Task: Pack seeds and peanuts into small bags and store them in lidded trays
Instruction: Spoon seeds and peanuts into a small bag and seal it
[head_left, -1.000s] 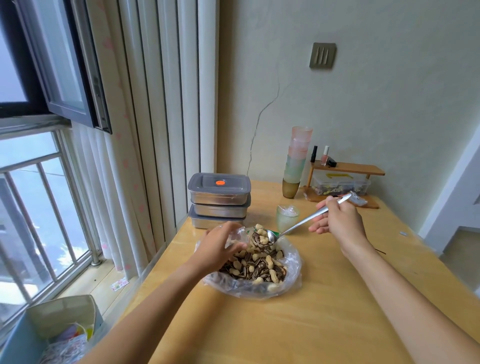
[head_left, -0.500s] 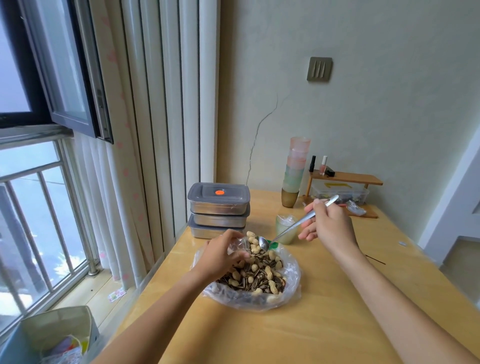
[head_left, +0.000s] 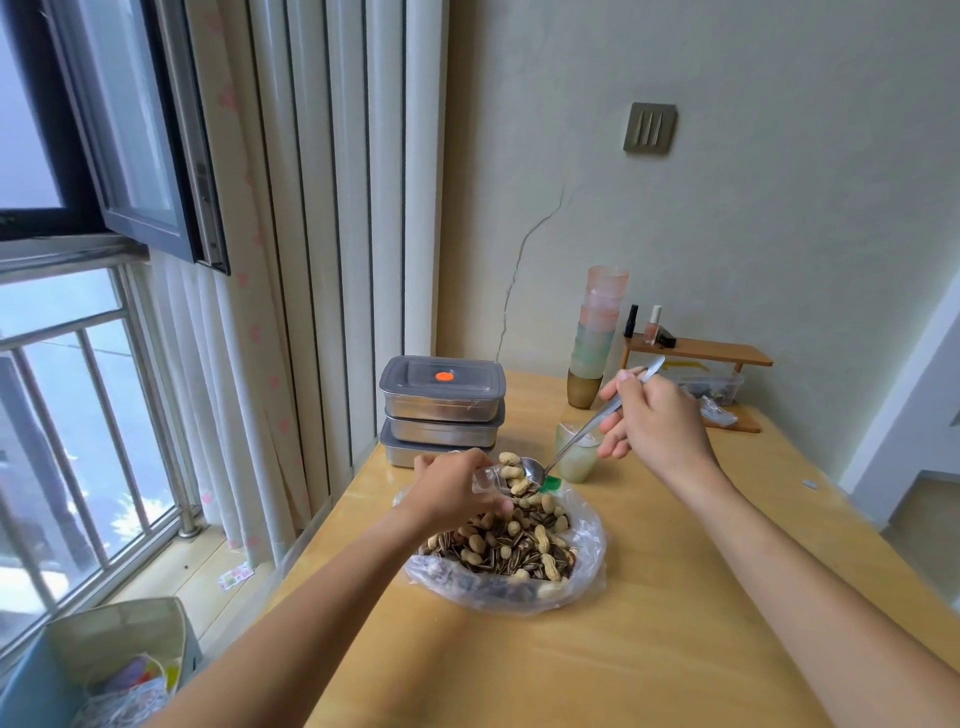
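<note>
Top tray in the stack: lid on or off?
On. The grey lid sits flat on the top tray, no gap showing.

— What sort of place is this?
— A home, I think. Left of the left hand (head_left: 452, 493) a curtain (head_left: 244, 364) hangs beside a barred window (head_left: 78, 415). Beyond the right hand (head_left: 660, 426) are stacked plastic cups (head_left: 597, 332) and nail polish (head_left: 653, 325) on a small shelf (head_left: 717, 353).

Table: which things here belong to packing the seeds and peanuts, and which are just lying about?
In use: spoon, small bag, big bag, lidded trays.
Lying about: stacked cups, wooden shelf, two bottles on it, clear box under it.
</note>
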